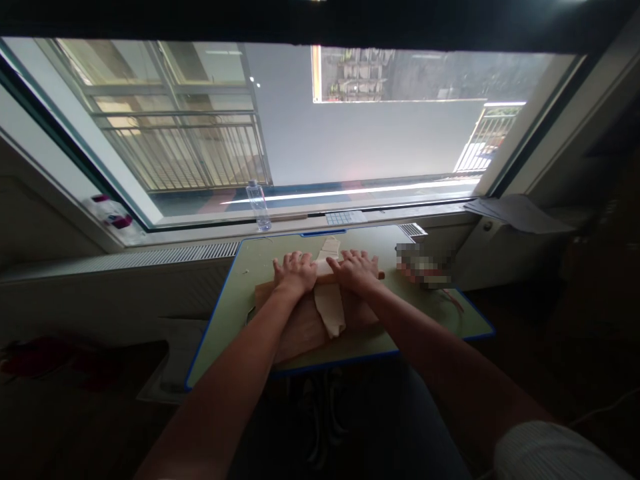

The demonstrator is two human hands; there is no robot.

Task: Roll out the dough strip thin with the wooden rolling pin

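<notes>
A light wooden rolling pin [328, 279] lies crosswise over a long strip of pale dough [330, 308]. My left hand [295, 272] rests on the pin's left part, palm down with its fingers apart and stretched forward. On the right part lies my right hand [356, 270], also palm down and fingers spread, its thumb pointing inward along the pin. The pin's right end sticks out past that hand. Beneath is a wooden board [300, 330], and the dough's near end reaches close to its front edge. The far end of the strip extends beyond the pin.
The board lies on a small green table [223, 337] with a blue edge. A blurred-out object [425, 265] stands at its right. On the windowsill are a clear plastic bottle [259, 208] and a white keypad-like object [346, 218]. Papers [515, 213] lie at the right.
</notes>
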